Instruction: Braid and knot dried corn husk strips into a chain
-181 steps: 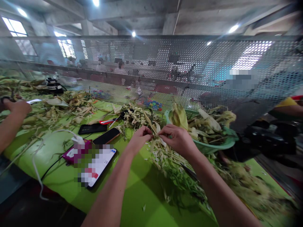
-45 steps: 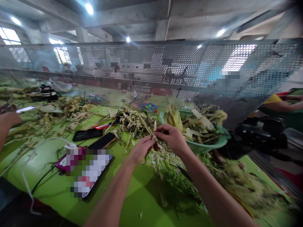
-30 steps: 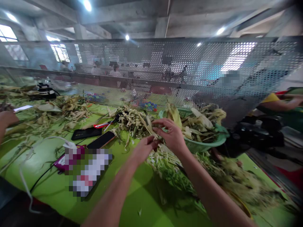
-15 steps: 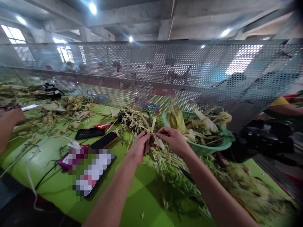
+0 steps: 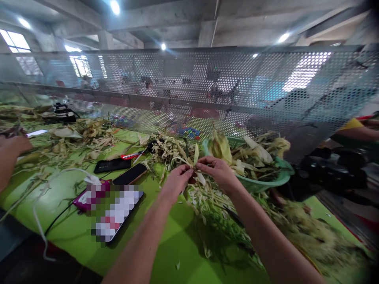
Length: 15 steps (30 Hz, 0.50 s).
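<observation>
My left hand [image 5: 178, 180] and my right hand [image 5: 218, 172] meet over the middle of the table, both closed in a pinch. Between their fingertips are pale corn husk strips [image 5: 196, 154]; one pale green piece stands up, and others poke out to the left and below. My fingers partly hide where the strips join. Beneath and behind my right hand lies a heap of shredded husk and green stalks [image 5: 219, 223]. Just beyond it is a green plastic basket [image 5: 260, 187] filled with dry husks. A pile of cut husk bits [image 5: 166, 152] lies past my left hand.
Left of my arms lie a phone with a lit, blurred screen [image 5: 121, 215], two dark phones [image 5: 130, 174], a red cutter [image 5: 128, 156] and a purple charger block [image 5: 89, 199] with cables. A perforated metal screen [image 5: 177, 86] closes the back. Another person's hand [image 5: 14, 146] is far left.
My right hand has closed in toward my left, with its fingertips nearer the strips. The upright husk piece has shifted slightly right and now shows its broad pale green side.
</observation>
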{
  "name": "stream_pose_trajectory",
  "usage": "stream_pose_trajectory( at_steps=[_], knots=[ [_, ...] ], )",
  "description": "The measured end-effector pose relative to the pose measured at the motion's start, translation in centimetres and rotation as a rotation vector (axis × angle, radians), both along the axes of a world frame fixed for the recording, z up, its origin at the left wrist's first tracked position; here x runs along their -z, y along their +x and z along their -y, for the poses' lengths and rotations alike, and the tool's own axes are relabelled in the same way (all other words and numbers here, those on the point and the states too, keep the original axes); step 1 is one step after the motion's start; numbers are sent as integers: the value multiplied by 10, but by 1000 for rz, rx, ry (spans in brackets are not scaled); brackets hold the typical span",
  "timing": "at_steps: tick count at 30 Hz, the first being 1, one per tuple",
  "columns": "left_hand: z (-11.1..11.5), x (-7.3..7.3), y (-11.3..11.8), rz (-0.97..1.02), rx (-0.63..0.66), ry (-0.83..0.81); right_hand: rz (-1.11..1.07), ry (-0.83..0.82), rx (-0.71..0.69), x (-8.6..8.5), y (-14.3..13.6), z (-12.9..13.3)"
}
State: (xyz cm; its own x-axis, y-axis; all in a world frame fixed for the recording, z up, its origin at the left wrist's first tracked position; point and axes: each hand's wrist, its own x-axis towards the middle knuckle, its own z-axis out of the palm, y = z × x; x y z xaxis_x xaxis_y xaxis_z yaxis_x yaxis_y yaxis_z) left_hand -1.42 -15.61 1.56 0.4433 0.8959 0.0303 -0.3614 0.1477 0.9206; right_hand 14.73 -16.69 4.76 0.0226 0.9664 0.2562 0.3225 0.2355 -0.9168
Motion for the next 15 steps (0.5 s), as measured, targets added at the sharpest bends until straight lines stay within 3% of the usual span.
stream_pose_trajectory(
  at_steps=[4,7,13,15],
  knots=[
    [2,0,2,-36,28,37,-166,-42,-20,5,-7,0],
    [1,1,3,-63,38,64,-138,7,15,8,-6,-3],
    [-6,8,0,-354,-53,262,457,221,159,-4,0,2],
    [-6,10,0,-427,-57,333,566,308,147,-10,-2,7]
  ],
)
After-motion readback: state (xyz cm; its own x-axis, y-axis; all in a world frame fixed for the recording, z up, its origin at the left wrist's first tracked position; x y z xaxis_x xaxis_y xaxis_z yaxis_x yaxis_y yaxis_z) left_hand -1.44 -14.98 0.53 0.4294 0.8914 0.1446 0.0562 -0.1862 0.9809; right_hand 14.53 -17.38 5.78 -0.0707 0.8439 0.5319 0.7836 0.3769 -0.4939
